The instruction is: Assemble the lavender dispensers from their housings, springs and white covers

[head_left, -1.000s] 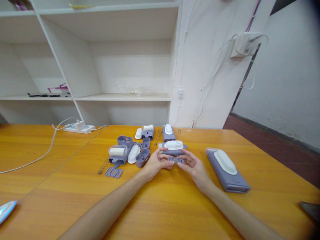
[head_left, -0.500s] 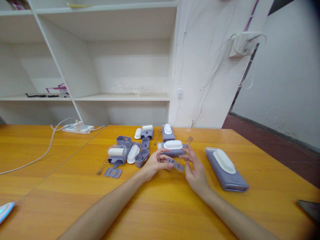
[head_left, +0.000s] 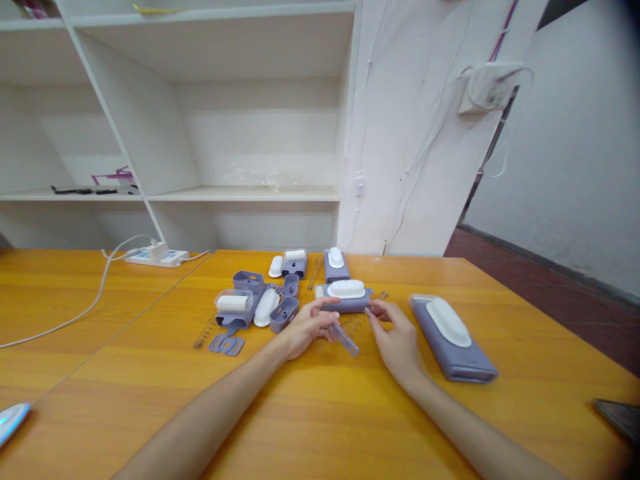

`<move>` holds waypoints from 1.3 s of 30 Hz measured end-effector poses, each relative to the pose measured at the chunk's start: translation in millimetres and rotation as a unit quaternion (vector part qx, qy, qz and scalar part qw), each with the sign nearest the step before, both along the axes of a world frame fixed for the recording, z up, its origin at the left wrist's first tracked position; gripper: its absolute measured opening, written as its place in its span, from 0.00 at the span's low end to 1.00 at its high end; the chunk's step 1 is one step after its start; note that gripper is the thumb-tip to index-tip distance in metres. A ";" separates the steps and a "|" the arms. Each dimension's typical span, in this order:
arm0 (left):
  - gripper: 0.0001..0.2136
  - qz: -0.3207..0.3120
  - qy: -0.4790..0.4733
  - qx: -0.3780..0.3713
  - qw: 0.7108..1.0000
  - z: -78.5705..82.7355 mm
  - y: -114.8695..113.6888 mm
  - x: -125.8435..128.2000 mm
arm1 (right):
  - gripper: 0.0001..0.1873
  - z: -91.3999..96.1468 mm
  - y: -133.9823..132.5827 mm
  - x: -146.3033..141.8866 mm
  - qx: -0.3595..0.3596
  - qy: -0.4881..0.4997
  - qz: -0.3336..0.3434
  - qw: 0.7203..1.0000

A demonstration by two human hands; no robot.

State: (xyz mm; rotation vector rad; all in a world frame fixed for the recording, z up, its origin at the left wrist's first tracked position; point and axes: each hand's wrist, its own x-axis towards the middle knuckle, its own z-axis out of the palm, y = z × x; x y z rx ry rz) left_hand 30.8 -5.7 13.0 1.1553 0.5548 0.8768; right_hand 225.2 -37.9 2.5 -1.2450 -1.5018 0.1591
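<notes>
My left hand (head_left: 311, 328) pinches a flat purple-grey plastic piece (head_left: 345, 339), now seen nearly edge-on and tilted down to the right. My right hand (head_left: 397, 337) has its thumb and forefinger closed near the right end of a purple-grey case (head_left: 356, 304); what they hold, if anything, is too small to make out. A white bristled oval brush head (head_left: 347, 289) lies on that case, just beyond both hands. Between the hands a coil spring (head_left: 356, 325) shows faintly. Part of another spring (head_left: 383, 295) appears behind my right fingers.
Left of my hands lie purple-grey cups (head_left: 284, 315), a white oval piece (head_left: 267, 307), a case with a white roller (head_left: 234, 304), flat cut-out plates (head_left: 227, 345) and a spring (head_left: 204, 333). A larger case (head_left: 454, 340) lies right. A power strip (head_left: 157, 255) stands back left.
The flat piece has turned from face-up to nearly edge-on in my left hand. My right fingers have come down and closed together, apart from the flat piece.
</notes>
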 end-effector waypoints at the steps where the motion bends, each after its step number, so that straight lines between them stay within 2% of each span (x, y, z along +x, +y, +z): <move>1: 0.25 0.006 -0.008 -0.010 1.000 0.2 0.3 0.7 | 0.10 0.1 -1.0 -0.4 0.000 -0.006 -0.012 1.000; 4: 0.29 0.044 -0.033 -0.039 0.998 -1.5 2.5 3.8 | 0.11 0.0 -4.2 -1.8 -0.002 -0.037 -0.052 0.998; 7: 0.29 0.113 0.007 -0.024 0.993 -5.9 2.7 8.0 | 0.12 0.3 -5.9 -2.4 0.016 -0.045 -0.089 0.995; 9: 0.26 0.163 0.076 0.041 0.983 -7.9 -1.3 11.0 | 0.13 0.8 -5.8 -2.0 0.029 -0.026 -0.099 0.994; 11: 0.21 0.209 0.156 0.147 0.954 -7.5 -9.0 13.7 | 0.13 0.9 -5.0 -1.4 0.017 -0.005 -0.087 0.996; 14: 0.14 0.267 0.269 0.295 0.877 -3.0 -23.2 16.4 | 0.14 -0.1 -4.2 -1.4 -0.043 0.029 -0.054 0.997; 16: 0.09 0.296 0.346 0.374 0.808 0.7 -31.2 17.4 | 0.15 -0.9 -4.4 -2.3 -0.082 0.071 -0.026 0.994; 18: 0.08 0.311 0.426 0.439 0.727 3.4 -36.6 17.9 | 0.17 -1.0 -5.3 -3.5 -0.102 0.112 0.008 0.988; 21: 0.14 0.342 0.530 0.470 0.618 4.0 -40.3 18.2 | 0.16 -0.5 -6.6 -4.3 -0.103 0.115 0.032 0.988; 23: 0.18 0.356 0.572 0.462 0.577 2.8 -40.9 18.2 | 0.15 -0.8 -6.6 -4.0 -0.095 0.094 0.023 0.991; 26: 0.19 0.335 0.595 0.470 0.560 1.1 -41.5 18.5 | 0.15 -2.8 -5.5 -2.8 -0.087 0.075 0.009 0.993; 34: 0.12 0.252 0.580 0.520 0.574 0.0 -42.6 20.2 | 0.16 -3.4 -5.2 -3.3 -0.086 0.072 0.001 0.994; 39: 0.09 0.233 0.612 0.524 0.544 -4.8 -40.0 18.4 | 0.16 -0.4 -6.2 -3.7 -0.084 0.068 0.004 0.994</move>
